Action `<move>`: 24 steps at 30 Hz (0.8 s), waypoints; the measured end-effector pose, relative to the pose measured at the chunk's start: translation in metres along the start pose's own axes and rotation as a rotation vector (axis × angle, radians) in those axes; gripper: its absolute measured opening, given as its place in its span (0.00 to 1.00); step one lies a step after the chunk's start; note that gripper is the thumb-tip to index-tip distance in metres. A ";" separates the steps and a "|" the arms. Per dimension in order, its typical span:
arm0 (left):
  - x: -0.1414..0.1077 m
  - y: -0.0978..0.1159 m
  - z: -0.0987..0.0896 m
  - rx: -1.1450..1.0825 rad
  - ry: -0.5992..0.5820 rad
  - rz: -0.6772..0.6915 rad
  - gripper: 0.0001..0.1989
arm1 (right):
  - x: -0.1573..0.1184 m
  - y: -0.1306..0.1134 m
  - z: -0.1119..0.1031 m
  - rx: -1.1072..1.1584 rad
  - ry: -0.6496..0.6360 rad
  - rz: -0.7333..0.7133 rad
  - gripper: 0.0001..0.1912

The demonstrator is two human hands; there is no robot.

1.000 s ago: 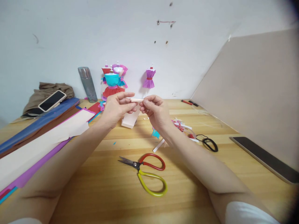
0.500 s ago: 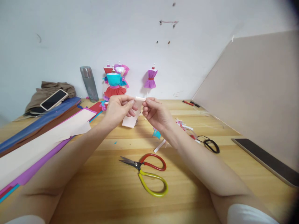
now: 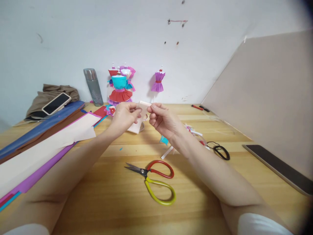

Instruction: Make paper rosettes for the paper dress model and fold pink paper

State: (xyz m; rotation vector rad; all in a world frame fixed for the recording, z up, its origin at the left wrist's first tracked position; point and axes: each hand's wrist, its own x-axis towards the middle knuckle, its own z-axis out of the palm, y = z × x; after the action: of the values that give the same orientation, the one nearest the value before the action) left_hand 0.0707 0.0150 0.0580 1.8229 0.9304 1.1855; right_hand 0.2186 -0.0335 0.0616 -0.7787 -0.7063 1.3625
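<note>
A pale pink strip of paper, folded over at its top, is held above the table between my hands. My left hand pinches its left side with thumb and fingers. At the upper right corner, the thumb and forefinger of my right hand grip it, the other fingers curled. Closer to me lie scissors with one red and one yellow handle, blades pointing left and slightly parted. Just behind the strip, a ring-shaped item is partly hidden.
Small dress forms in coloured paper and a purple one stand by the wall. At left are stacked paper sheets, a phone and a bottle. Paper scraps, a black cord loop and a dark tablet-like slab lie right.
The strip's top now stands taller and slants between my fingers, where before it was a narrow folded edge. My hands have hardly shifted.
</note>
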 end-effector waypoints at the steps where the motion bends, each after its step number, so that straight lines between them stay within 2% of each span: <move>1: 0.000 -0.003 0.001 0.034 0.042 0.045 0.05 | -0.001 0.000 0.000 -0.015 -0.003 0.002 0.12; 3: 0.000 -0.006 0.001 0.085 0.090 0.108 0.05 | -0.003 0.001 0.001 -0.040 -0.015 0.006 0.12; 5: 0.000 -0.005 0.000 0.080 0.072 0.103 0.05 | -0.004 0.001 0.001 -0.054 -0.023 0.007 0.12; 10: 0.003 0.007 -0.006 0.008 -0.037 -0.122 0.05 | -0.005 0.001 0.001 -0.083 -0.035 -0.026 0.13; 13: 0.003 0.018 -0.013 0.012 -0.077 -0.202 0.16 | -0.005 -0.001 0.001 -0.094 -0.018 -0.037 0.14; 15: 0.001 0.026 -0.018 -0.010 -0.122 -0.195 0.25 | -0.005 -0.002 0.001 -0.095 0.006 -0.044 0.14; 17: -0.003 0.034 -0.023 -0.050 -0.184 -0.162 0.28 | -0.005 -0.002 0.001 -0.103 0.015 -0.057 0.14; 20: -0.007 0.040 -0.026 -0.112 -0.196 -0.108 0.25 | -0.005 -0.001 0.000 -0.134 0.002 -0.076 0.15; 24: -0.007 0.038 -0.021 -0.166 -0.102 -0.116 0.15 | -0.006 0.001 -0.001 -0.180 -0.022 -0.108 0.16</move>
State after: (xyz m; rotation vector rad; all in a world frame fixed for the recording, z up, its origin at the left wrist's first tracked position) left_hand 0.0551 -0.0038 0.0951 1.6594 0.8422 1.0556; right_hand 0.2184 -0.0395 0.0601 -0.8558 -0.8849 1.2226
